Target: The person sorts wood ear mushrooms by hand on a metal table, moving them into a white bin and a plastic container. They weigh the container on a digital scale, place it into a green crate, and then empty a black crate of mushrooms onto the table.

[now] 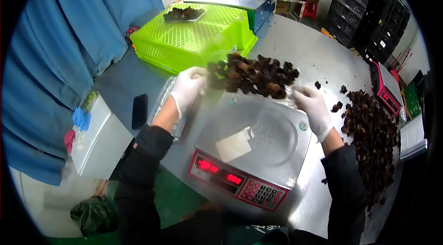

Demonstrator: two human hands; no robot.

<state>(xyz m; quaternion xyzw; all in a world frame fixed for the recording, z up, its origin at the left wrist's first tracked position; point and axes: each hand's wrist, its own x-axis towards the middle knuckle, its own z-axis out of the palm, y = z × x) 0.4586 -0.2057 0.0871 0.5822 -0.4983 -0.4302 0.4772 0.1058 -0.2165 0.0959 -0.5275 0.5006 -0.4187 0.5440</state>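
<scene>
Both hands wear white gloves. My left hand (190, 87) grips the left end of a clear plastic tray (290, 98), and my right hand (314, 110) grips its right end. Dark brown dried wood ear mushrooms (251, 75), or something much like them, are heaped in the tray. It is held up over the far edge of a digital scale (267, 139). On the scale's steel pan lies a pale piece of card (234, 145). The red display (219, 173) reads about -0.010 and 0.00. The left end of the tray is blurred.
A green crate (184, 37) carries another filled tray (183, 14). A loose pile of dark pieces (369, 129) covers the right side of the table, beside a second scale (388, 89). A phone (140, 111) and a plastic-wrapped stack (162, 102) lie left.
</scene>
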